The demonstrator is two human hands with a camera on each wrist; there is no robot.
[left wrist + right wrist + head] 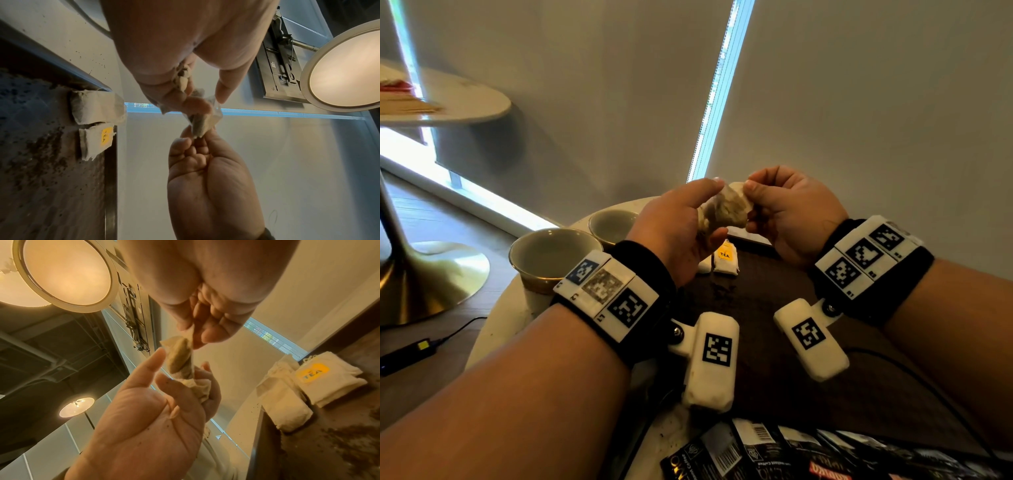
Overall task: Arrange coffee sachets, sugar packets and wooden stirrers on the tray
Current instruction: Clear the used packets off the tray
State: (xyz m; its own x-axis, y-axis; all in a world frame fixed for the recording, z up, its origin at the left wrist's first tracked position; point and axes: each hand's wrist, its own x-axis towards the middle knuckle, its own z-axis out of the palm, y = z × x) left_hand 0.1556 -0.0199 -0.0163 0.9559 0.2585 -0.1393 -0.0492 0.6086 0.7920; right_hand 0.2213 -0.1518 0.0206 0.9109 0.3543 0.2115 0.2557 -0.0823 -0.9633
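Both hands hold one crumpled tea bag (726, 209) in the air above the far end of the dark brown tray (774, 394). My left hand (688, 222) grips its lower end between thumb and fingers. My right hand (774, 209) pinches its upper corner. In the left wrist view the tea bag (202, 123) is stretched between the two hands. Two more tea bags (722, 258) lie at the tray's far edge, one with a yellow TEA label (312, 372). Black coffee sachets (756, 452) lie at the tray's near end. I see no sugar packets or stirrers.
Two empty cups (551, 253) (613, 222) stand on the white round table (493, 329) left of the tray. Loose dark grains (722, 291) are scattered on the tray. A second round table (465, 99) stands at the far left; a cable and adapter (407, 353) lie on the floor.
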